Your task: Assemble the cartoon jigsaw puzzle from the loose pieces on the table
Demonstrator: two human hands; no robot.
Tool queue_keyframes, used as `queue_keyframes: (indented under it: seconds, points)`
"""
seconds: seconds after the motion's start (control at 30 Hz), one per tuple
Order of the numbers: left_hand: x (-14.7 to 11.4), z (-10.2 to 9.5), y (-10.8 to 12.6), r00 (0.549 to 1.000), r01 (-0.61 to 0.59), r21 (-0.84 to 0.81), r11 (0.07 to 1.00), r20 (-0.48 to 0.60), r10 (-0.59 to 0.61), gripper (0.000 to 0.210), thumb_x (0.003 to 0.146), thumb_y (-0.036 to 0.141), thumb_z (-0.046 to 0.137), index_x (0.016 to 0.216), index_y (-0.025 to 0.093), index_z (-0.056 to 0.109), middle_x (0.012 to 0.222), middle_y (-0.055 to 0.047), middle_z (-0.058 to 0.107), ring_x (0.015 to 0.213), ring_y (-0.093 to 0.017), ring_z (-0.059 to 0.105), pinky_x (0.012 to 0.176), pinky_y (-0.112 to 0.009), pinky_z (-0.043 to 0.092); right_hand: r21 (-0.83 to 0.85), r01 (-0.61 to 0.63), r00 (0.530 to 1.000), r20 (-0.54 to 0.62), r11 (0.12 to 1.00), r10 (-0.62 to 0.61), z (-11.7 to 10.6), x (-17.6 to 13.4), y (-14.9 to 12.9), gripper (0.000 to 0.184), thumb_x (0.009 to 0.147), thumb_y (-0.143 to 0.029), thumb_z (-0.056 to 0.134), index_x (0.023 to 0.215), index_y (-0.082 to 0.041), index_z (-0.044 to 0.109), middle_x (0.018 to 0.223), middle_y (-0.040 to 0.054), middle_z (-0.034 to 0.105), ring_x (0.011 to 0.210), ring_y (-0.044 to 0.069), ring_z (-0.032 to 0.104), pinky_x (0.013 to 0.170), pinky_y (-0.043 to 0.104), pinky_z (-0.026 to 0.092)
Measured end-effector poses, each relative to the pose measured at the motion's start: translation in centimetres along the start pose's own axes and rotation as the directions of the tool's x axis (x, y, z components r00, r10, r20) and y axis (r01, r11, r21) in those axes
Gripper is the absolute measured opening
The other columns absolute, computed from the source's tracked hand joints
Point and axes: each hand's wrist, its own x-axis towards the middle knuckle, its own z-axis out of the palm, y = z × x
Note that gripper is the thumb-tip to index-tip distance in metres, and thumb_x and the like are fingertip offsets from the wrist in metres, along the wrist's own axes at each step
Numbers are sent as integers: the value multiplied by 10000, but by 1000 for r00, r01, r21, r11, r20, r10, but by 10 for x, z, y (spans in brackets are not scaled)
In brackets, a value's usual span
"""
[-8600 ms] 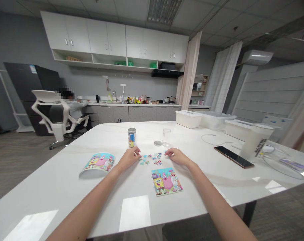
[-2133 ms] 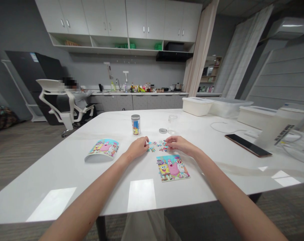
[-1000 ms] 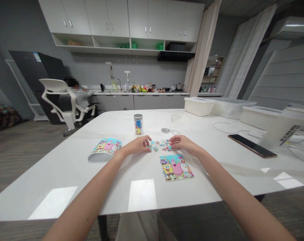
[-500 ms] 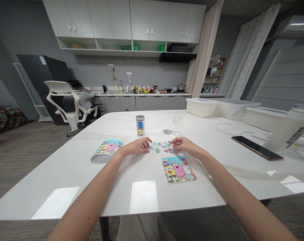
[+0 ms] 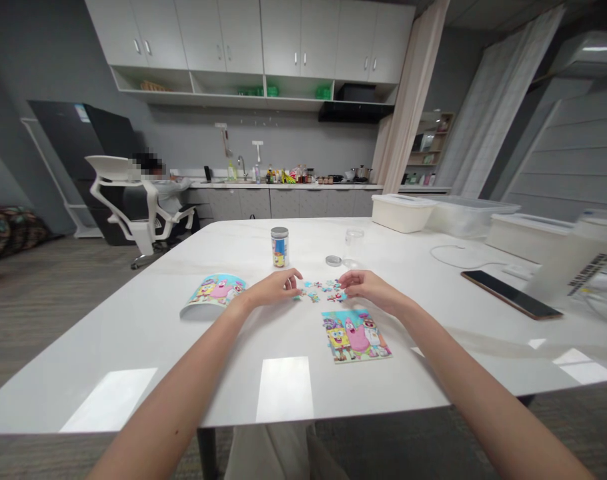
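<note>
Several loose jigsaw puzzle pieces lie in a small cluster on the white table between my hands. On the cluster's left side, my left hand rests with curved fingers apart, its fingertips beside the nearest pieces. My right hand is at the right side, fingers bent and slightly apart, touching or nearly touching the pieces there; its fingertips partly hide them. Closer to me lies a joined cartoon puzzle, its picture facing up. A curled picture sheet with the same characters sits left of my left hand.
Beyond the pieces stand a lidded picture jar, a loose silver lid and a clear jar. A phone, a cable and storage boxes occupy the right side. A person sits in an office chair at back left.
My right hand has shifted very slightly left toward the pieces. The left hand stays almost in place, and the view has tilted a little.
</note>
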Motion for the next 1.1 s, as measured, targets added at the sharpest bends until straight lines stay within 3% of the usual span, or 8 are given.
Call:
queue_keyframes:
  seconds: [0.33, 0.47, 0.6, 0.8, 0.97, 1.1]
  points:
    - [2, 2, 2, 997, -68, 145, 987, -20, 72, 225, 862, 299, 505, 1059, 195, 542, 806, 2, 609, 735, -145, 564, 701, -254, 446, -35, 9, 1000, -11, 999, -9, 4, -6, -8, 161, 634, -50, 712, 744, -159, 666, 834, 35, 693, 802, 151, 649, 736, 256, 529]
    - [3, 3, 3, 997, -75, 246, 966, -16, 82, 218, 875, 288, 505, 1053, 179, 569, 754, 3, 589, 682, -151, 545, 663, -256, 416, -27, 15, 999, 47, 1000, -13, 7, -5, -6, 166, 641, -52, 719, 754, -155, 656, 850, 38, 697, 806, 148, 655, 759, 268, 528]
    - [4, 5, 8, 993, -105, 373, 922, -2, 114, 205, 880, 299, 530, 1034, 182, 598, 800, -24, 607, 755, -179, 567, 706, -277, 399, 9, 10, 995, 99, 1000, -11, 10, -3, -6, 233, 620, -3, 698, 784, -159, 643, 833, 42, 711, 810, 152, 654, 752, 276, 528]
    - [6, 18, 35, 966, -250, 495, 832, 75, 246, 237, 909, 352, 529, 1044, 174, 609, 895, -57, 646, 837, -195, 601, 750, -289, 410, 5, -19, 998, 68, 1000, 18, 16, -4, -8, 253, 630, 8, 681, 809, -165, 639, 830, 46, 709, 837, 157, 650, 749, 268, 534]
    - [7, 34, 51, 934, -345, 556, 757, 124, 335, 293, 943, 379, 482, 1046, 136, 609, 967, -105, 663, 868, -219, 609, 756, -325, 425, 32, 17, 996, 89, 999, -20, 22, -8, -7, 232, 643, -56, 729, 820, -183, 649, 863, 28, 684, 844, 162, 646, 799, 302, 542]
    - [6, 36, 51, 924, -359, 594, 720, 114, 366, 272, 977, 273, 395, 995, 122, 620, 954, -110, 670, 828, -202, 610, 722, -321, 420, 50, 34, 995, 97, 998, -39, 25, -11, -11, 153, 716, -152, 732, 836, -190, 645, 914, 28, 653, 851, 155, 642, 842, 315, 536]
